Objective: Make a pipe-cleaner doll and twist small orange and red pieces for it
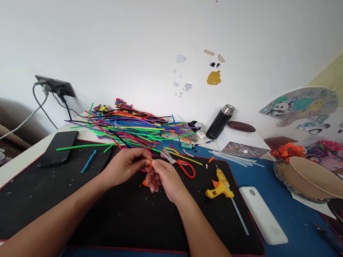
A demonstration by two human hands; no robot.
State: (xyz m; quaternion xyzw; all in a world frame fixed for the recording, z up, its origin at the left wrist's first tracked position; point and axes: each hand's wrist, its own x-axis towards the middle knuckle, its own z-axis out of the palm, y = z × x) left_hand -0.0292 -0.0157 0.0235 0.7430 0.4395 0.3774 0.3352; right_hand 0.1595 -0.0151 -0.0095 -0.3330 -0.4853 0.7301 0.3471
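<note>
Both my hands meet over the black mat (126,221), fingertips closed on a small orange pipe cleaner piece (151,163). My left hand (127,165) pinches it from the left between thumb and forefinger. From the other side my right hand (166,178) grips it, its lower fingers curled. Most of the piece is hidden by the fingers. Another orange bit (145,182) shows just below the hands. Scissors with red handles (187,168) lie just beyond my right hand. A twisted blue pipe cleaner (88,161) rests left of my left hand.
Many coloured pipe cleaners (135,127) are heaped along the wall. A yellow glue gun (220,185) and a white power bank (263,215) lie to the right. A black phone (58,148) is at the left. A black thermos (219,123) and a beige bowl (318,181) stand farther back.
</note>
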